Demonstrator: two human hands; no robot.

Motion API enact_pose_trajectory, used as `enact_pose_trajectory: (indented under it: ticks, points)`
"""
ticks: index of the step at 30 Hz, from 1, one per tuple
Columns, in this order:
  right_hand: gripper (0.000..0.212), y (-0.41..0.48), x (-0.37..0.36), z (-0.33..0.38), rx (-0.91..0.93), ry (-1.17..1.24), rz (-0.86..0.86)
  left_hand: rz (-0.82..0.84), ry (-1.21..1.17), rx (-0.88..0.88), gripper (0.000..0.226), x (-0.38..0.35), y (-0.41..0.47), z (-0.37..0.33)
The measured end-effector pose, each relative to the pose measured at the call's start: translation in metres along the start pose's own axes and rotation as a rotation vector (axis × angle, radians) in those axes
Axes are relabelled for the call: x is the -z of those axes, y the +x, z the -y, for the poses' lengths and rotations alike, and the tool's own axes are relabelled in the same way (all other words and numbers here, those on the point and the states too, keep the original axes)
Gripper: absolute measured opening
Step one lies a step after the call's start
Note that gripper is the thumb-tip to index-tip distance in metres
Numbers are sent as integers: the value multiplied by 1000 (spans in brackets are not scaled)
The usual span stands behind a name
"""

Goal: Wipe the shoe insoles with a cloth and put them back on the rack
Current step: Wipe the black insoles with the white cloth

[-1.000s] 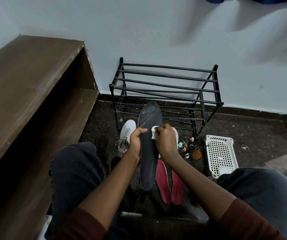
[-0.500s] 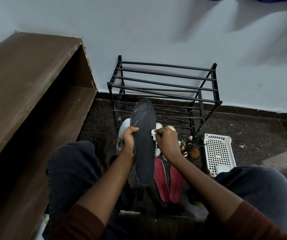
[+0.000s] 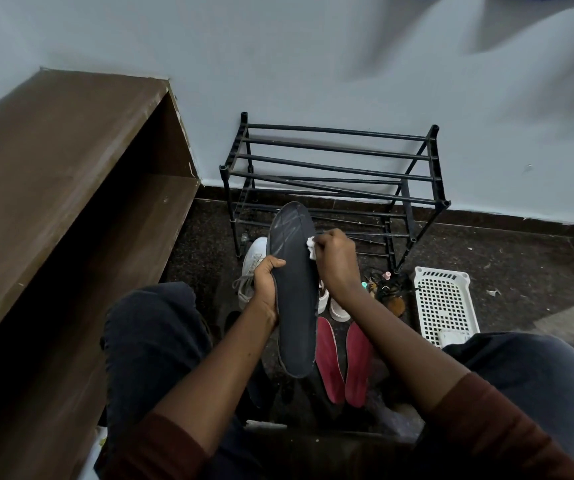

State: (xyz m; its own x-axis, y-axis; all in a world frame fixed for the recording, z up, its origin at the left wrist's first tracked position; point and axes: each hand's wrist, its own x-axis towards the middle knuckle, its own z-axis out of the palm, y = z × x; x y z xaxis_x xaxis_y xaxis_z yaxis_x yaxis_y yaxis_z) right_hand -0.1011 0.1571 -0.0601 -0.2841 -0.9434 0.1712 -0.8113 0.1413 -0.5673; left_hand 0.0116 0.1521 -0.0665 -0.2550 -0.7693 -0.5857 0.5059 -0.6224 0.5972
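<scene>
Left grip: we are clasping the dark insole (image 3: 296, 299) with the left hand (image 3: 267, 282), thumb lying over its face, fingers curling behind its edge
Right grip: we are pinching a white cloth (image 3: 311, 247) in the right hand (image 3: 336, 261), fingers bunching round it, pressing it to the insole's edge just above the left hold
Insole's place: we are holding it off the floor, toe end rising beyond both grips toward the rack (image 3: 334, 157), heel end hanging below them
Waiting pair: two red insoles (image 3: 329, 362) are lying on the floor under the right wrist, beside the dark heel end
Slip risk: we are judging that a hard rub near the toe, away from the left hold, could be bending the soft insole or twisting it free
Missed spots: pale streaks are showing beyond the cloth toward the toe; so little a wad could be skipping them
Drop risk: a loosening pinch could be letting the cloth fall into the clutter (image 3: 387, 289) beside the right wrist
Hard to make out: the left fingers are hiding behind the insole; the cloth is mostly sinking into the fist; we are failing to name the dim clutter
</scene>
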Motion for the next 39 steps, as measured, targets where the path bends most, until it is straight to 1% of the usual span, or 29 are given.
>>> enact_pose_trajectory:
  ticks: [1,3,10,14,15,17,20,21,22,24,26,28,30,31,33,34,35,37,39]
  points:
    - [18,5,1,0,0,11,-1,-4,1,6,37,0,-1,0]
    - [20,10,5,0,-4,31,27,-13,-4,2,32,1,0,-1]
    - [20,-17,7,5,-43,67,146,-17,-104,-126,31,-3,12,-10]
    - [18,-36,5,11,-84,108,217,-77,-151,-183,28,0,21,-13]
    - [18,-39,6,14,-92,87,254,-84,-153,-188,27,2,24,-13]
    - [18,-41,10,19,-98,22,379,-91,-140,-190,24,7,29,-13]
    - [22,-29,23,22,-126,38,565,-109,-70,-164,20,16,41,-11]
    - [23,-24,30,23,-135,68,569,-101,-64,-149,19,19,43,-12]
    - [24,-18,36,24,-148,109,527,-88,-63,-134,19,20,45,-13]
    - [24,-5,44,24,-165,160,346,5,-90,-95,25,19,42,-15]
    - [23,4,42,27,-107,115,189,164,-146,-46,34,14,32,-17]
    - [22,10,30,27,15,6,145,301,-163,-7,36,8,23,-16]
    - [22,11,17,25,99,-61,152,376,-175,27,42,4,20,-15]
    - [22,9,11,24,127,-86,163,363,-169,35,45,4,21,-16]
    - [22,1,4,25,200,-112,193,301,-132,21,66,9,29,-18]
    - [21,-4,1,26,243,-99,214,285,-100,17,73,11,33,-20]
    - [19,-11,-1,27,283,-75,233,282,-76,15,73,11,34,-22]
    - [15,-27,-3,30,351,-25,259,223,-14,-15,62,18,41,-21]
    - [15,-39,-5,30,398,31,261,203,-8,-20,55,21,45,-17]
